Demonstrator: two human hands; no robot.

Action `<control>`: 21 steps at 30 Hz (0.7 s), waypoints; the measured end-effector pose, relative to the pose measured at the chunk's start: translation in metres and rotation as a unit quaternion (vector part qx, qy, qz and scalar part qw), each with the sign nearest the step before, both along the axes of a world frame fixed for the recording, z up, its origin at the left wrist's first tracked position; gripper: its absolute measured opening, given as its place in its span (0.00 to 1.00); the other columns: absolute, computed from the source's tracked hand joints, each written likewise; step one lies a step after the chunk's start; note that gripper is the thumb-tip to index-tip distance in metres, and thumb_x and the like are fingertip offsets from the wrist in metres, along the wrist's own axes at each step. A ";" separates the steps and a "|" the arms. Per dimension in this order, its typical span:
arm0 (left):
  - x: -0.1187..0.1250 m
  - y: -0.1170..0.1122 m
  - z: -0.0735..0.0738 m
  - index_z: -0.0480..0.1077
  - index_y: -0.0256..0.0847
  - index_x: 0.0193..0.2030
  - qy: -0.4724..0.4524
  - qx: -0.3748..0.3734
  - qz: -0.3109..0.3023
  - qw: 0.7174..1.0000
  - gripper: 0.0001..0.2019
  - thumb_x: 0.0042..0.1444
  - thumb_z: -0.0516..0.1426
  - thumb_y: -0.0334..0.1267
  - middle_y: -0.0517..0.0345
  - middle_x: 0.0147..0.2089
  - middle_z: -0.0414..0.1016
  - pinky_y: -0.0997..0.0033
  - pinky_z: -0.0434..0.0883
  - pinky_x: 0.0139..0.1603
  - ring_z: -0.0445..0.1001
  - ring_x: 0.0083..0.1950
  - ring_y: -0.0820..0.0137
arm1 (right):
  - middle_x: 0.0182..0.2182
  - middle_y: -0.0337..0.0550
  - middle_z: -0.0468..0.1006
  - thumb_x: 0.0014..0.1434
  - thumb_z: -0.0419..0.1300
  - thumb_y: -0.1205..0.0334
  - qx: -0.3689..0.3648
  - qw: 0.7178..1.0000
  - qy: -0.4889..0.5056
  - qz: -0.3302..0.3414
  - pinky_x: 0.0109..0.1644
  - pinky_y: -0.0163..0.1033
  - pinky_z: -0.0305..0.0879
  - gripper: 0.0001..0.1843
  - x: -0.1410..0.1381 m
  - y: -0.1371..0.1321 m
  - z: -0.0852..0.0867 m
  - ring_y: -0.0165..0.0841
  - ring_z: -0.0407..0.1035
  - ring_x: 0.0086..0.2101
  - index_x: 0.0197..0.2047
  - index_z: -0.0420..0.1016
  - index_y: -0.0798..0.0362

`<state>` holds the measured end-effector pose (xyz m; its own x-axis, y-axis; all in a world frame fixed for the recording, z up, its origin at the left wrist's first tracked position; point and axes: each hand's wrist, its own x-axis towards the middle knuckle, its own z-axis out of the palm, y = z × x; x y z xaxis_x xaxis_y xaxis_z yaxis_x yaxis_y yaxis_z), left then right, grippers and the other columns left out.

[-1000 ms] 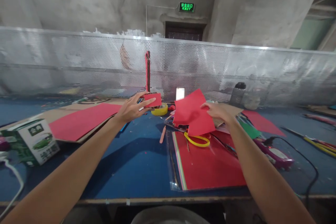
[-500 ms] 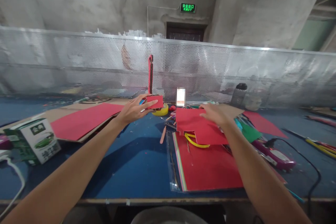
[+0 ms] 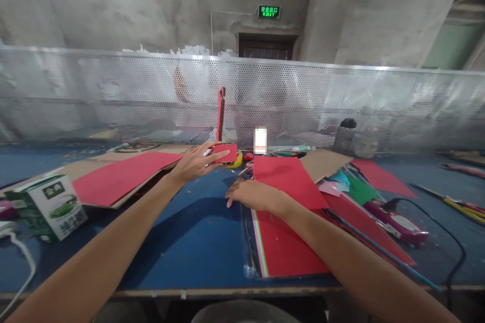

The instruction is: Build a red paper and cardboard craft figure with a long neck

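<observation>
My left hand [image 3: 193, 162] is closed on a red cardboard piece, thumb lying along its small red box-like base [image 3: 227, 153]. From that base a tall narrow red strip [image 3: 220, 113] with brown edges stands upright, curled at its top. My right hand [image 3: 252, 194] reaches low over the blue table at the left edge of the red sheets, fingers curled down and close together. Whatever lies under its fingertips is hidden. Just behind it is a notched red sheet [image 3: 282, 174], resting on a stack of red paper [image 3: 291, 247] in a clear sleeve.
Yellow tape [image 3: 238, 160] sits behind the red base. Left are a red-topped cardboard sheet [image 3: 125, 176] and a green-white carton [image 3: 53, 207]. To the right lie a purple device [image 3: 401, 224] with a black cable, a thin blue rod [image 3: 386, 247] and yellow-handled pliers [image 3: 464, 211].
My right hand has left the far edge of the notched red sheet and moved left and nearer, covering where a pink handle lay. The left hand with the red piece has shifted slightly.
</observation>
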<state>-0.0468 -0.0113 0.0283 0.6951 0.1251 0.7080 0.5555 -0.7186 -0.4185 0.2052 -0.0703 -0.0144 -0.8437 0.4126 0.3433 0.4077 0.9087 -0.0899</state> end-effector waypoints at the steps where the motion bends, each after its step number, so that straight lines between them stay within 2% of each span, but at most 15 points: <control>1: 0.000 0.000 -0.001 0.66 0.55 0.69 0.001 0.001 0.001 1.000 0.24 0.68 0.59 0.42 0.44 0.66 0.67 0.56 0.76 0.57 0.73 0.61 0.59 | 0.37 0.41 0.84 0.54 0.62 0.85 0.009 1.000 -0.020 0.010 0.45 0.36 0.66 0.18 -0.001 0.001 0.001 0.36 0.73 0.42 0.36 0.80 0.51; 3: 0.001 0.001 -0.002 0.66 0.55 0.68 0.003 0.002 0.006 1.000 0.23 0.68 0.59 0.42 0.45 0.66 0.67 0.56 0.76 0.58 0.73 0.61 0.59 | 0.37 0.45 0.83 0.61 0.64 0.75 0.031 0.998 -0.054 0.022 0.43 0.39 0.65 0.08 -0.003 0.000 0.003 0.39 0.72 0.42 0.36 0.78 0.52; 5: 0.001 0.001 -0.003 0.67 0.54 0.67 0.004 0.002 0.011 1.000 0.22 0.68 0.59 0.42 0.45 0.67 0.67 0.56 0.76 0.57 0.73 0.61 0.59 | 0.39 0.46 0.83 0.65 0.63 0.67 0.067 0.994 -0.078 0.032 0.41 0.39 0.63 0.03 -0.004 -0.002 0.005 0.41 0.70 0.43 0.38 0.77 0.51; 8: 0.001 0.001 -0.004 0.68 0.53 0.67 0.010 -0.003 0.014 1.000 0.21 0.67 0.59 0.42 0.45 0.67 0.67 0.56 0.76 0.58 0.73 0.62 0.58 | 0.45 0.43 0.81 0.69 0.57 0.69 0.094 0.990 -0.090 0.061 0.40 0.38 0.62 0.08 -0.006 -0.009 0.010 0.38 0.69 0.46 0.45 0.74 0.47; 10: 0.001 0.002 -0.005 0.68 0.54 0.66 0.015 -0.005 0.010 1.000 0.21 0.68 0.59 0.42 0.45 0.67 0.67 0.56 0.75 0.58 0.72 0.63 0.58 | 0.45 0.41 0.80 0.69 0.53 0.72 0.023 0.997 -0.026 0.069 0.42 0.37 0.63 0.11 -0.006 -0.013 0.016 0.36 0.70 0.47 0.47 0.70 0.46; 12: 0.001 0.003 -0.007 0.68 0.54 0.67 0.024 -0.008 -0.001 1.000 0.20 0.69 0.58 0.42 0.45 0.67 0.67 0.58 0.76 0.57 0.73 0.62 0.59 | 0.41 0.41 0.79 0.70 0.51 0.69 -0.115 0.986 0.097 0.074 0.41 0.36 0.65 0.08 -0.002 -0.016 0.025 0.33 0.73 0.41 0.47 0.66 0.47; 14: 0.001 0.005 -0.008 0.69 0.54 0.66 0.034 -0.010 -0.014 0.999 0.20 0.69 0.57 0.42 0.45 0.67 0.67 0.58 0.76 0.55 0.74 0.60 0.59 | 0.38 0.40 0.78 0.73 0.49 0.61 -0.256 0.936 0.224 0.093 0.36 0.36 0.67 0.05 0.006 -0.017 0.035 0.30 0.72 0.32 0.49 0.63 0.48; 15: 0.001 0.005 -0.009 0.69 0.55 0.66 0.039 -0.010 -0.015 0.999 0.20 0.69 0.57 0.42 0.45 0.67 0.67 0.58 0.76 0.56 0.74 0.60 0.59 | 0.36 0.39 0.78 0.73 0.50 0.57 -0.300 0.910 0.269 0.102 0.32 0.35 0.66 0.06 0.012 -0.016 0.039 0.28 0.70 0.27 0.49 0.63 0.48; 17: 0.002 0.006 -0.010 0.68 0.55 0.67 0.049 -0.008 -0.011 0.999 0.21 0.68 0.58 0.42 0.44 0.67 0.66 0.55 0.75 0.57 0.73 0.62 0.57 | 0.34 0.38 0.77 0.70 0.56 0.49 -0.344 0.870 0.336 0.110 0.29 0.34 0.66 0.13 0.027 -0.013 0.047 0.27 0.68 0.25 0.51 0.65 0.48; 21: 0.008 0.003 -0.013 0.65 0.56 0.69 0.052 -0.014 -0.008 0.999 0.23 0.68 0.58 0.41 0.44 0.68 0.65 0.54 0.74 0.59 0.71 0.64 0.56 | 0.32 0.37 0.74 0.61 0.65 0.42 -0.391 0.792 0.461 0.085 0.23 0.31 0.66 0.24 0.053 -0.006 0.057 0.26 0.66 0.24 0.52 0.71 0.48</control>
